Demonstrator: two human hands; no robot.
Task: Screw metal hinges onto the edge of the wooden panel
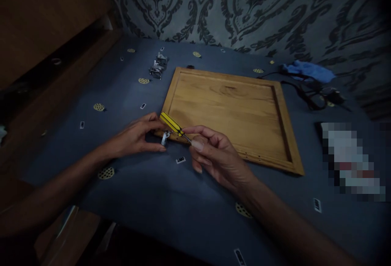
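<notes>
A wooden cabinet door (226, 107) lies flat on the cloth-covered table, its framed, recessed side up. At its near left corner is a metal cabinet hinge (165, 138). My left hand (137, 135) closes on this hinge, thumb at its lower end and fingers by the door's edge. My right hand (214, 156) pinches a screwdriver by its metal shaft. The yellow-and-black screwdriver handle (171, 124) points up and left, over the door's corner. My right fingertips hide the tip. Several small dark holes show along the door's near edge.
Several metal hinges (158, 66) lie in a pile beyond the door's left side. At the right are black-framed glasses (314, 97), a blue cloth (308, 71) and a blurred-out package (351, 160). A patterned wall (207, 5) stands behind; wooden furniture (51, 21) rises at the left.
</notes>
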